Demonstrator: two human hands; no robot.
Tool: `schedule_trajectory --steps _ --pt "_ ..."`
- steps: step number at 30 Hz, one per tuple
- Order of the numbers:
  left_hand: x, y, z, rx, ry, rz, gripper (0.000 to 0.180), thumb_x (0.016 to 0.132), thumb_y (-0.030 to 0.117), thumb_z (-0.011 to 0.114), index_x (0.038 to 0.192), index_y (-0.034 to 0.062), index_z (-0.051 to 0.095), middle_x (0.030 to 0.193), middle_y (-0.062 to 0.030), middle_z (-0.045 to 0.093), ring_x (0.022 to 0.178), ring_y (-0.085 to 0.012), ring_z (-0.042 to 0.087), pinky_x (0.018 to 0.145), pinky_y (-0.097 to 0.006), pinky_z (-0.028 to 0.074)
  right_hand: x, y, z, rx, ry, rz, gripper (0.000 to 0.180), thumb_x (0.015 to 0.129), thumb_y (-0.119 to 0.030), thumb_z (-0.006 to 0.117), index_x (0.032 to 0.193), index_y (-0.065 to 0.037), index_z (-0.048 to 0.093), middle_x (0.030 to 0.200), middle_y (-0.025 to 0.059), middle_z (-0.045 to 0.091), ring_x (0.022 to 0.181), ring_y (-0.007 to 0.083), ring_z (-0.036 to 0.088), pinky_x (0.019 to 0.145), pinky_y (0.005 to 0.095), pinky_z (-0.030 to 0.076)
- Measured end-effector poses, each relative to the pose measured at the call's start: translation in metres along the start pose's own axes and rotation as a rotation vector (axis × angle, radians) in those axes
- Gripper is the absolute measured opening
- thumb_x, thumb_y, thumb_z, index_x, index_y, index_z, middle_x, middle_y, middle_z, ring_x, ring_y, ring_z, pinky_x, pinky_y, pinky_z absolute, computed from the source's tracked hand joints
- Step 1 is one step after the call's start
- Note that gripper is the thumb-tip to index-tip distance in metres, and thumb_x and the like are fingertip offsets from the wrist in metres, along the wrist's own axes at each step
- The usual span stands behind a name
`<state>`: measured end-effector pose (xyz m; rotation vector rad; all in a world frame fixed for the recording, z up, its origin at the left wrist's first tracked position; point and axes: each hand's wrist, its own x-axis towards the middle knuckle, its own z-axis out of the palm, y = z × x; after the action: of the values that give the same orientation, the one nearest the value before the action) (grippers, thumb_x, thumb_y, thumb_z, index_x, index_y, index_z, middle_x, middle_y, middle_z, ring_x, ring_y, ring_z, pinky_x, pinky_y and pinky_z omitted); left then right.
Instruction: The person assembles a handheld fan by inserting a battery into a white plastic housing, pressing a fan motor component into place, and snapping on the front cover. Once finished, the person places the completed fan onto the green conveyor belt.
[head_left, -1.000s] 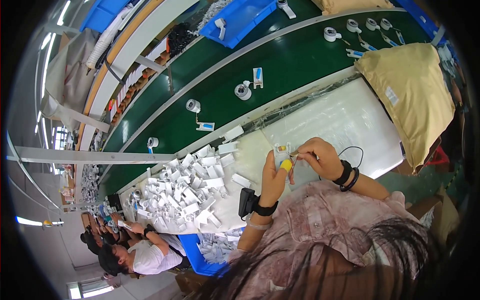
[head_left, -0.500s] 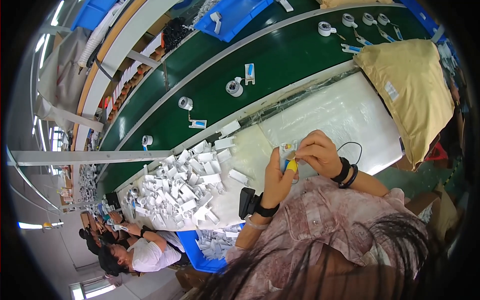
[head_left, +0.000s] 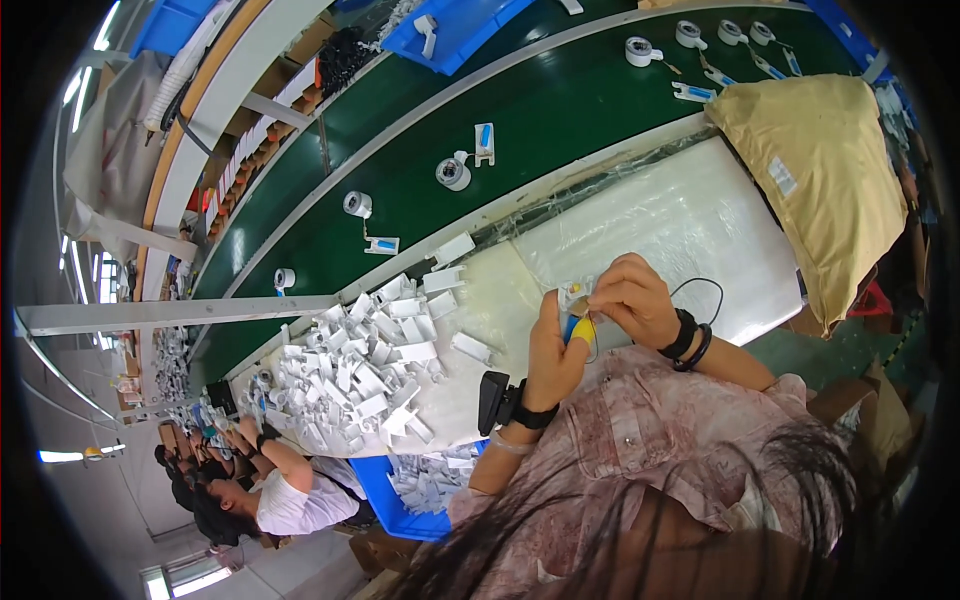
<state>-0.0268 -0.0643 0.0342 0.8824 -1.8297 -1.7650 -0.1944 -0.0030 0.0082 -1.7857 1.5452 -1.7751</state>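
My left hand (head_left: pixel 553 362) is closed around a small white plastic housing (head_left: pixel 573 291), held up over the bench. A bit of blue (head_left: pixel 571 327) shows between its fingers, and a yellow tapered piece (head_left: pixel 583 334) lies at the thumb; what that piece is I cannot make out. Bent over the same housing, my right hand (head_left: pixel 634 301) has its thumb and fingers pinched together at the near edge. Whatever small thing they grip is hidden by the fingertips. A thin dark cord (head_left: pixel 722 291) loops beside my right wrist.
White plastic housings (head_left: pixel 365 365) are heaped left on the bench, above a blue bin (head_left: pixel 390 505) of white parts. Beyond runs a green conveyor (head_left: pixel 560 130) carrying round white units (head_left: pixel 453 174) wired to blue-celled holders. A yellow sack (head_left: pixel 820 190) lies right. A co-worker (head_left: pixel 300 497) sits left.
The units on the conveyor have shifted slightly to the left. My hands stay at the housing, the right fingers moving a little. The co-worker at the left has moved their arms.
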Motion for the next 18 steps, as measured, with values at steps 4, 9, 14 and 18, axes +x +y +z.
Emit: schedule_trajectory --steps 4,9,14,18 --pt "0.000 -0.004 -0.003 -0.078 -0.046 0.050 0.035 0.094 0.007 0.047 0.128 0.0007 0.043 0.094 -0.0062 0.056 0.073 -0.0097 0.052 0.059 -0.023 0.046 -0.001 0.001 0.001 0.013 -0.019 0.019 0.018 0.074 -0.003 0.075 0.090 -0.009 0.068 0.088 0.0046 0.061 0.080 0.0247 0.055 0.072 0.0345 0.044" --pt "0.001 -0.002 0.003 -0.021 0.005 0.092 0.034 0.098 0.014 0.050 0.128 0.0003 0.044 0.092 -0.0053 0.056 0.071 -0.0086 0.051 0.058 -0.023 0.045 0.002 0.001 -0.002 0.007 -0.042 0.033 0.019 0.074 -0.004 0.074 0.091 -0.009 0.068 0.088 0.0050 0.061 0.081 0.0257 0.054 0.074 0.0353 0.044" --pt "0.000 -0.007 0.005 0.041 0.056 0.053 0.029 0.101 0.013 0.046 0.126 -0.0003 0.046 0.088 -0.0033 0.057 0.066 -0.0060 0.049 0.055 -0.021 0.043 0.005 0.000 0.000 0.018 -0.050 0.022 0.019 0.073 -0.003 0.074 0.090 -0.009 0.068 0.087 0.0046 0.061 0.080 0.0253 0.055 0.075 0.0355 0.044" --pt "-0.002 -0.003 0.008 -0.030 0.080 0.010 0.029 0.101 0.013 0.046 0.126 -0.0003 0.047 0.084 -0.0030 0.057 0.065 -0.0056 0.049 0.054 -0.020 0.042 0.007 -0.002 0.001 0.020 -0.050 0.027 0.019 0.073 -0.002 0.074 0.090 -0.009 0.068 0.087 0.0041 0.062 0.080 0.0245 0.055 0.076 0.0356 0.043"
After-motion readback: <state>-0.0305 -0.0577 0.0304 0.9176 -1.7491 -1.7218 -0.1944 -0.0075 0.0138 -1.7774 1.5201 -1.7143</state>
